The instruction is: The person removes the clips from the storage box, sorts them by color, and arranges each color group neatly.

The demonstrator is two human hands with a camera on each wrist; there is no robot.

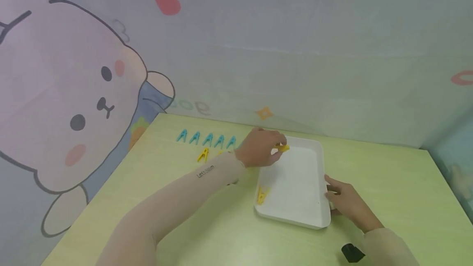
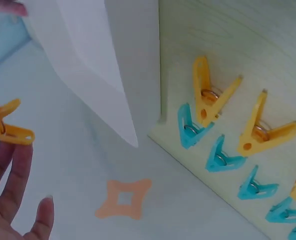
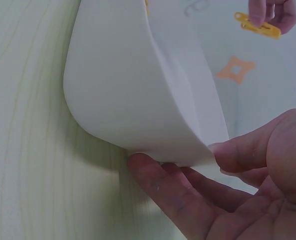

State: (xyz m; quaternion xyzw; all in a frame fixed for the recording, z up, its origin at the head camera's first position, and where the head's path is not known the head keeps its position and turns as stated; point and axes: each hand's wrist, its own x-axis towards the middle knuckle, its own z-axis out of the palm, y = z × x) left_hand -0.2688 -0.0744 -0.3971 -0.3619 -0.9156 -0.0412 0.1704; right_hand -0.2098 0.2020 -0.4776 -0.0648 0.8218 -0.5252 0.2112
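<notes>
My left hand [image 1: 260, 149] pinches a yellow clothespin [image 1: 283, 148] over the far left part of a white tray [image 1: 292, 184]. The left wrist view shows this clothespin [image 2: 19, 135] between thumb and fingers, its wire spring visible. Inside the tray, by the near left corner, lies another yellow clothespin [image 1: 261, 196]. At the tray's right side, my right hand [image 1: 345, 200] grips the rim. In the right wrist view the thumb is at the rim of the tray [image 3: 123, 85] and the fingertips are beneath its edge.
Several teal clothespins [image 1: 208, 139] form a row at the back left of the table [image 1: 384, 175]. In front of them lie yellow clothespins [image 1: 203, 155], partly hidden by my left arm. A black object [image 1: 352, 253] sits near my right sleeve. Behind the table hangs a printed cloth [image 1: 295, 52].
</notes>
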